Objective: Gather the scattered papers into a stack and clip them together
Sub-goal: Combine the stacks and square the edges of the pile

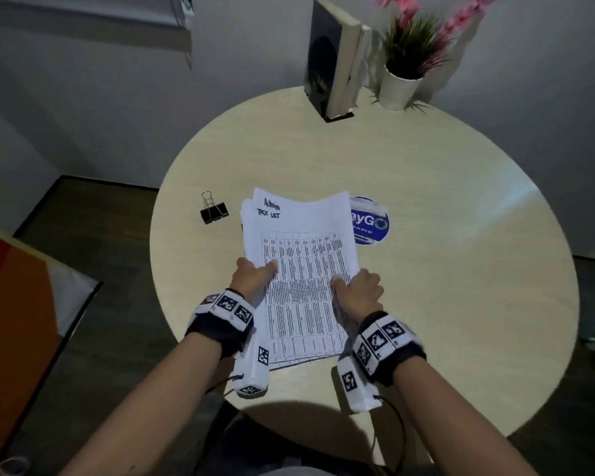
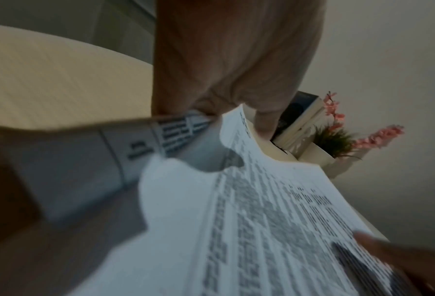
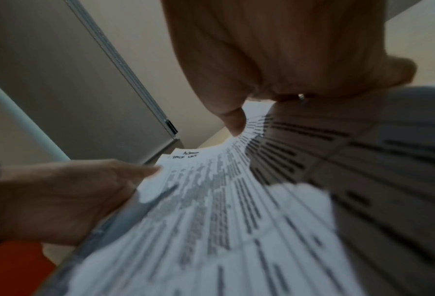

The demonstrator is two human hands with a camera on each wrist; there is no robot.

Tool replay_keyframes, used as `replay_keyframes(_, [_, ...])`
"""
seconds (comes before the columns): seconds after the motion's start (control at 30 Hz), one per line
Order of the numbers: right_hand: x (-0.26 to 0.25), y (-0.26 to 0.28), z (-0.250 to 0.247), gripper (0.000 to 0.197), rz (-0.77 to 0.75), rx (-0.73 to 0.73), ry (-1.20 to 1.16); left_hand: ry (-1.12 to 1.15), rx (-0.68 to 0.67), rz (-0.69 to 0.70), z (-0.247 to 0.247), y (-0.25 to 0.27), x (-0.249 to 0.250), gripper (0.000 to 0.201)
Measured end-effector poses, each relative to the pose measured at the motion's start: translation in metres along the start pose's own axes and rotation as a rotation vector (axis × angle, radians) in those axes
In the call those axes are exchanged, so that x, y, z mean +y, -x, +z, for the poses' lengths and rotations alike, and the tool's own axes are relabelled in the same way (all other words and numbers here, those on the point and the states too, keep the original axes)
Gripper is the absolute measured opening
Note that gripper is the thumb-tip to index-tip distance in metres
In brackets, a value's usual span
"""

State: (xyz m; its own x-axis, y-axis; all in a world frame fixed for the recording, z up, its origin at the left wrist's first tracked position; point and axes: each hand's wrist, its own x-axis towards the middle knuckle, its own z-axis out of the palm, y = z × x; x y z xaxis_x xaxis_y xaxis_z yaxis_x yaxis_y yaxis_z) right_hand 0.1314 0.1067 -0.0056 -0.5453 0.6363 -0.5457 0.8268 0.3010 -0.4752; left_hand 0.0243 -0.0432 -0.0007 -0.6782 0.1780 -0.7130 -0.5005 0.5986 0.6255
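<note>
I hold the paper stack (image 1: 299, 269) between both hands above the round table (image 1: 426, 201), and I judge the gathering step to be nearly finished, with squaring in hand. My left hand (image 1: 251, 278) grips the stack's left long edge, its thumb (image 1: 267, 267) laid on the printed top sheet and the remaining fingers curled out of sight beneath. My right hand (image 1: 359, 292) grips the opposite long edge in the same way, thumb on top, fingers wrapped under the sheets. The far ends of the sheets, beyond my fingertips, are fanned and uneven; a handwritten sheet (image 1: 270, 207) shows past the top page there, so the edges are not yet flush. In the right wrist view the top sheet bows upward between the two thumbs. The black binder clip (image 1: 213, 209) lies on the table well beyond my left fingertips and to their outer side, apart from the stack and untouched. A round blue sticker (image 1: 371, 221) lies partly under the stack's far right corner, past my right fingertips. I judge that the next move calls for tapping the sheets flush, then shifting the whole grip to one hand so that the left can reach forward for the clip and open it over an aligned edge.
</note>
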Motion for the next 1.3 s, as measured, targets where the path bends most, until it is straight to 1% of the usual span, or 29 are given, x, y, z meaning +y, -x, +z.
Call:
replay_keyframes(0.03, [0.000, -0.002, 0.001, 0.047, -0.003, -0.022, -0.055, -0.053, 0.026, 0.031, 0.003, 0.001, 0.000, 0.065])
replay_keyframes(0.07, [0.000, -0.002, -0.002, 0.034, -0.012, -0.030, -0.129, -0.100, 0.059, 0.073, 0.003, 0.003, 0.002, 0.052])
replay_keyframes(0.1, [0.000, -0.001, -0.008, 0.021, -0.033, -0.022, -0.206, -0.115, 0.093, 0.134, 0.001, 0.008, 0.006, 0.042])
replay_keyframes(0.13, [-0.002, 0.001, -0.018, 0.015, -0.067, 0.004, -0.275, -0.102, 0.122, 0.213, 0.001, 0.012, 0.012, 0.037])
replay_keyframes(0.17, [-0.006, 0.003, -0.031, 0.015, -0.120, 0.060, -0.330, -0.076, 0.142, 0.309, 0.000, 0.018, 0.022, 0.034])
replay_keyframes(0.23, [-0.020, 0.011, -0.064, 0.016, -0.293, 0.245, -0.334, 0.054, 0.185, 0.513, -0.002, 0.035, 0.052, 0.027])
replay_keyframes(0.3, [-0.038, 0.022, -0.097, 0.004, -0.474, 0.414, -0.402, 0.210, 0.223, 0.711, -0.009, 0.053, 0.087, 0.017])
replay_keyframes(0.37, [-0.051, 0.031, -0.122, 0.005, -0.600, 0.522, -0.502, 0.296, 0.240, 0.871, -0.019, 0.068, 0.120, 0.022])
replay_keyframes(0.4, [-0.053, 0.034, -0.129, 0.007, -0.640, 0.540, -0.557, 0.328, 0.233, 0.928, -0.023, 0.073, 0.130, 0.028])
replay_keyframes(0.43, [-0.052, 0.037, -0.132, 0.014, -0.663, 0.542, -0.616, 0.361, 0.208, 0.973, -0.026, 0.077, 0.136, 0.032])
replay_keyframes(0.47, [-0.048, 0.038, -0.132, 0.022, -0.664, 0.501, -0.689, 0.384, 0.161, 1.008, -0.028, 0.075, 0.136, 0.036])
replay_keyframes(0.5, [-0.043, 0.039, -0.128, 0.031, -0.646, 0.443, -0.761, 0.382, 0.092, 1.021, -0.028, 0.072, 0.132, 0.041])
replay_keyframes(0.53, [-0.036, 0.040, -0.123, 0.041, -0.612, 0.397, -0.822, 0.357, 0.028, 1.016, -0.026, 0.070, 0.124, 0.051])
replay_keyframes(0.6, [-0.024, 0.040, -0.112, 0.056, -0.544, 0.348, -0.920, 0.286, -0.064, 0.977, -0.021, 0.062, 0.106, 0.084])
replay_keyframes(0.63, [-0.022, 0.041, -0.107, 0.057, -0.527, 0.333, -0.947, 0.274, -0.094, 0.952, -0.018, 0.058, 0.098, 0.095])
replay_keyframes(0.7, [-0.022, 0.037, -0.101, 0.053, -0.500, 0.315, -0.956, 0.270, -0.103, 0.895, -0.014, 0.051, 0.091, 0.106])
replay_keyframes(0.73, [-0.025, 0.037, -0.100, 0.050, -0.490, 0.307, -0.958, 0.261, -0.090, 0.865, -0.012, 0.049, 0.091, 0.104])
replay_keyframes(0.77, [-0.028, 0.037, -0.099, 0.046, -0.490, 0.305, -0.956, 0.259, -0.063, 0.838, -0.009, 0.049, 0.094, 0.091])
replay_keyframes(0.83, [-0.036, 0.036, -0.099, 0.036, -0.500, 0.343, -0.919, 0.278, 0.062, 0.809, -0.001, 0.047, 0.102, 0.047])
replay_keyframes(0.9, [-0.041, 0.037, -0.104, 0.027, -0.487, 0.390, -0.942, 0.329, 0.152, 0.804, 0.003, 0.049, 0.110, 0.023])
replay_keyframes(0.97, [-0.041, 0.039, -0.112, 0.027, -0.507, 0.411, -1.044, 0.409, 0.164, 0.842, 0.002, 0.053, 0.116, 0.004])
replay_keyframes(1.03, [-0.035, 0.040, -0.114, 0.037, -0.573, 0.382, -1.059, 0.443, 0.109, 0.876, 0.000, 0.049, 0.112, 0.016])
replay_keyframes(1.07, [-0.031, 0.039, -0.114, 0.045, -0.573, 0.353, -1.040, 0.456, 0.068, 0.879, -0.001, 0.047, 0.108, 0.031])
replay_keyframes(1.1, [-0.029, 0.039, -0.114, 0.052, -0.537, 0.331, -1.026, 0.431, 0.028, 0.877, -0.002, 0.044, 0.104, 0.047])
replay_keyframes(1.13, [-0.028, 0.041, -0.116, 0.058, -0.495, 0.339, -1.012, 0.398, -0.007, 0.876, -0.001, 0.042, 0.100, 0.053])
replay_keyframes(1.17, [-0.030, 0.043, -0.120, 0.064, -0.476, 0.408, -0.979, 0.375, -0.023, 0.875, 0.000, 0.041, 0.099, 0.048])
replay_keyframes(1.2, [-0.033, 0.046, -0.126, 0.069, -0.485, 0.526, -0.917, 0.373, -0.030, 0.877, 0.001, 0.040, 0.099, 0.041])
replay_keyframes(1.27, [-0.045, 0.056, -0.138, 0.074, -0.565, 0.817, -0.736, 0.388, -0.046, 0.888, 0.001, 0.038, 0.099, 0.040])
replay_keyframes(1.3, [-0.054, 0.062, -0.141, 0.072, -0.617, 0.935, -0.598, 0.383, -0.053, 0.890, 0.000, 0.038, 0.101, 0.039])
